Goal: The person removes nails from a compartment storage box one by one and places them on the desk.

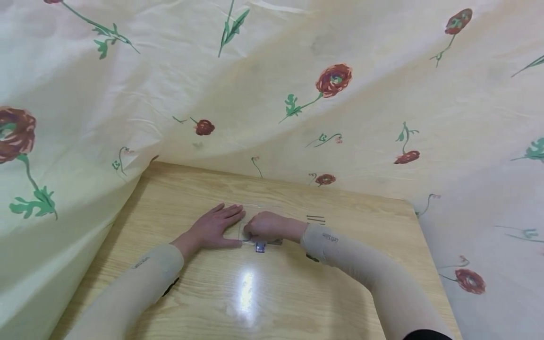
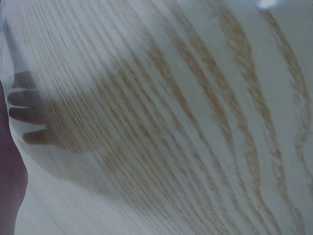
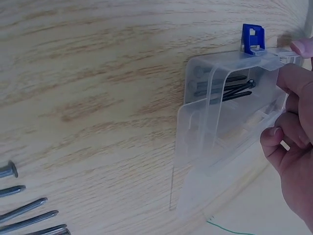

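A clear plastic box (image 3: 210,73) lies on the wooden table between both hands, a blue latch (image 3: 254,40) standing up along its near side. Several dark nails (image 3: 237,90) show inside one end. With fingers spread flat and thumb apart, my left hand (image 1: 216,230) rests at the left end of the box; only a sliver of it enters the left wrist view. My right hand (image 1: 266,226) has curled fingers and grips the near edge of the box beside the latch. The exact spot under its fingertips is partly hidden.
Several loose nails (image 1: 316,219) lie on the table to the right of the box. Flower-printed cloth (image 1: 255,94) hangs along the back and both sides of the wooden table (image 1: 204,293). A bright light reflection shows on the near tabletop.
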The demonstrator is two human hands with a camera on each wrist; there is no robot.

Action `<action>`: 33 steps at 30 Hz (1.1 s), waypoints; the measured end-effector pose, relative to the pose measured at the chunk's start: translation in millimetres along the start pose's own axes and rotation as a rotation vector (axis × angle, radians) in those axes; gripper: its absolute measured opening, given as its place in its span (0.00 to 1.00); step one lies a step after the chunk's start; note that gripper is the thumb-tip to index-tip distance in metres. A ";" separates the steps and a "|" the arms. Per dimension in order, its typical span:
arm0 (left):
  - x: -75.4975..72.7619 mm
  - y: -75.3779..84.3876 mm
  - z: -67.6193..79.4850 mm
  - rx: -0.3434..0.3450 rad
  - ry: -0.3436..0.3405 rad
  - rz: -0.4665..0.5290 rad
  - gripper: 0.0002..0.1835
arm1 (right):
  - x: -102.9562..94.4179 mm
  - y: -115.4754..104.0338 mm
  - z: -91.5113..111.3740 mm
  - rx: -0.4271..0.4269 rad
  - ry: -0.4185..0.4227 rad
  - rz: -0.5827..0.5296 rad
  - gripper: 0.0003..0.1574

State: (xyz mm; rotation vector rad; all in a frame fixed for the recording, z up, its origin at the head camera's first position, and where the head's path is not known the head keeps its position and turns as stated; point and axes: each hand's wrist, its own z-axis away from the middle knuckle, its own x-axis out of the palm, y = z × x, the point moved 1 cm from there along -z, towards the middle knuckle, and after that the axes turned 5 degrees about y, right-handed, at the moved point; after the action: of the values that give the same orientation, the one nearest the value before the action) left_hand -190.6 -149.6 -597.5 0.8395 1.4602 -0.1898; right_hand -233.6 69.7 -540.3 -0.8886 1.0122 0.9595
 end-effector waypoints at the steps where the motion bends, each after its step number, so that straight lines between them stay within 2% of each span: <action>1: 0.3 -0.1 -0.1 -0.003 -0.005 0.002 0.53 | 0.6 0.1 0.1 -0.003 0.005 -0.002 0.03; 15: 1.3 -1.2 -2.2 0.011 -0.028 -0.031 0.53 | 15.0 8.9 2.1 -0.048 0.104 -0.045 0.03; 20: 2.0 -1.6 -2.7 0.015 -0.029 -0.039 0.53 | 17.2 12.2 5.6 -0.006 0.156 -0.162 0.06; 26: 6.2 -2.9 -3.9 0.013 -0.028 -0.037 0.54 | 12.1 18.6 21.8 0.097 0.297 -0.337 0.06; 29: 7.4 -3.7 -3.3 0.010 -0.024 -0.054 0.54 | 7.6 21.5 33.9 0.138 0.359 -0.380 0.06; 33: 6.6 -3.9 -1.1 -0.001 -0.027 -0.063 0.54 | 3.0 24.9 54.1 0.181 0.406 -0.378 0.06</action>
State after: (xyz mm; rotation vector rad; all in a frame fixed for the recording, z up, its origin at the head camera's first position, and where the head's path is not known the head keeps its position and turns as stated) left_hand -192.8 -149.2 -605.0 0.7882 1.4624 -0.2470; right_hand -241.4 128.2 -531.7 -1.0975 1.1962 0.3674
